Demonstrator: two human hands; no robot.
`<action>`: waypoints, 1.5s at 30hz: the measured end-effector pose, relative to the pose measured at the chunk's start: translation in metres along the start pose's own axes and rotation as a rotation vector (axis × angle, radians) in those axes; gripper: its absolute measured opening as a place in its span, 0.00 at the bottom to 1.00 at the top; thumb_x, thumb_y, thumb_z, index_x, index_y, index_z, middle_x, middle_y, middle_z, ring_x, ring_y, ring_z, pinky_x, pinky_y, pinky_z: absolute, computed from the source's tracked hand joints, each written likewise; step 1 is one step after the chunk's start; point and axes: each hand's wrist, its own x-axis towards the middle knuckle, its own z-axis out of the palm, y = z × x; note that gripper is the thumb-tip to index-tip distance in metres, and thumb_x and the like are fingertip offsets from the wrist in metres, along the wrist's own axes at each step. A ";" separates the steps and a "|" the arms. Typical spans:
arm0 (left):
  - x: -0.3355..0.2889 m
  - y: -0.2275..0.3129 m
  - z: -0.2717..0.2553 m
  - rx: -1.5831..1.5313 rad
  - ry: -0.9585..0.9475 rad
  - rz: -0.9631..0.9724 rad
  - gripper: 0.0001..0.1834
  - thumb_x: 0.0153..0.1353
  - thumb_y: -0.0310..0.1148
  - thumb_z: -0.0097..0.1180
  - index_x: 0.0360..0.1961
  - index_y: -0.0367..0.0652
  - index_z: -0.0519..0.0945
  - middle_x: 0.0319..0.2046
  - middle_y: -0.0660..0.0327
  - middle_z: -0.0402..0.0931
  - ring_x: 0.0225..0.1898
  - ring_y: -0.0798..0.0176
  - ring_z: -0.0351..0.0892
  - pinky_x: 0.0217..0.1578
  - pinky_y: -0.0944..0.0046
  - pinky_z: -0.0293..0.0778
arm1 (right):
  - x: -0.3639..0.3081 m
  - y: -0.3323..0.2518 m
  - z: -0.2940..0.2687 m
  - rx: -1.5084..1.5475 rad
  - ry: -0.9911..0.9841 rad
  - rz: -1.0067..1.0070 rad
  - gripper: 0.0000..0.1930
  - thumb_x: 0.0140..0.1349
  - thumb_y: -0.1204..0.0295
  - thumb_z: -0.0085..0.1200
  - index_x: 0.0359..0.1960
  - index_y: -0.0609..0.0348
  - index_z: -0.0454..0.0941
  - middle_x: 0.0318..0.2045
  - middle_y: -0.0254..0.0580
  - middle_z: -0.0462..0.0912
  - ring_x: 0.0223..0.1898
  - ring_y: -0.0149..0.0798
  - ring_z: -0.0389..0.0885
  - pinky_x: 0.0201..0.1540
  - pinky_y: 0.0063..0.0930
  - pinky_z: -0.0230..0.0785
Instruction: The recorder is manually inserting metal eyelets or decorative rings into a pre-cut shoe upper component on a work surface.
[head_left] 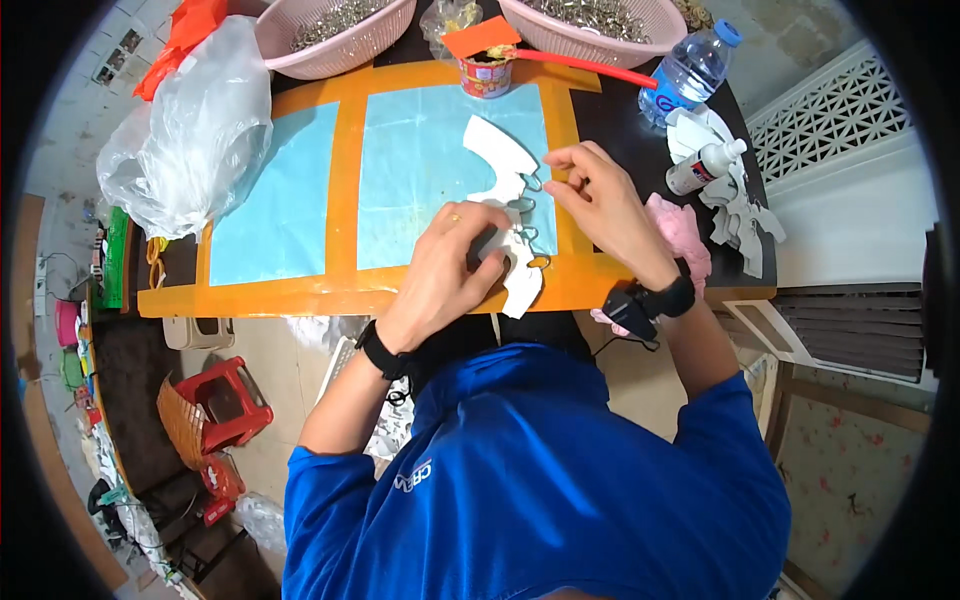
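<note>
On the blue panel in front of me lies a row of white scalloped cut-out pieces (500,150), with small metal loops (532,182) along the right side. My left hand (450,260) is on the lower pieces, its thumb and curled fingers around a white cut-out piece (522,285); the palm hides part of it. Just right of the loops hovers my right hand (600,195). Its thumb and index finger point left with a small gap between their tips, and I make out nothing held there.
Two pink baskets (340,45) of small metal parts stand at the back, beside a tub (485,78) with a red-handled tool. At right are a water bottle (690,75), a small white bottle (705,168), more white pieces (745,225) and pink cloth (680,235). A plastic bag (195,135) sits left.
</note>
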 end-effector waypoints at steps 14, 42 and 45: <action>-0.010 -0.015 -0.011 0.238 0.147 -0.155 0.24 0.64 0.29 0.69 0.62 0.43 0.81 0.55 0.52 0.78 0.57 0.49 0.75 0.60 0.53 0.75 | 0.043 0.024 0.011 0.273 -0.220 0.019 0.11 0.63 0.73 0.71 0.39 0.62 0.79 0.37 0.38 0.84 0.35 0.32 0.85 0.38 0.31 0.77; -0.028 0.013 -0.014 -0.739 0.198 -0.493 0.35 0.64 0.22 0.73 0.71 0.40 0.71 0.50 0.56 0.86 0.48 0.67 0.87 0.52 0.67 0.81 | -0.059 -0.042 0.021 1.184 0.289 0.221 0.07 0.79 0.74 0.54 0.40 0.55 0.69 0.45 0.39 0.82 0.49 0.34 0.83 0.55 0.29 0.79; -0.017 -0.003 -0.023 -0.787 0.223 -0.444 0.31 0.66 0.22 0.71 0.68 0.42 0.74 0.43 0.58 0.88 0.43 0.69 0.88 0.47 0.70 0.81 | -0.061 -0.017 0.029 1.164 0.300 0.202 0.06 0.80 0.73 0.54 0.42 0.57 0.70 0.45 0.40 0.82 0.49 0.34 0.84 0.55 0.30 0.79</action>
